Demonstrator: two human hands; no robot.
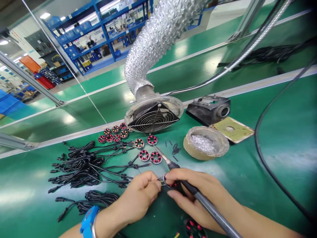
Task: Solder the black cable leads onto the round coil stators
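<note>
My left hand (pixel 142 195), with a blue band at the wrist, is closed in a pinch on thin wires (pixel 161 180). They run from the fingertips to a small round motor stator (pixel 175 184) held in the fingers of my right hand (pixel 210 186). That hand also grips a soldering iron (pixel 209 206), its tip pointing up and left, near more stators with red windings (pixel 156 157). Where the wires meet the held stator is partly hidden by my fingers. Another stator (pixel 194 228) lies below my right hand.
Bundles of black cables (pixel 84 165) lie on the left. A fume extractor hood (pixel 153 115) on a silver duct (pixel 158 39) stands behind the stators. To the right are a bowl of solder scraps (pixel 206 142), a yellow-green sponge (pixel 232 129), a black iron holder (pixel 209 109) and small black tubes (pixel 175 149).
</note>
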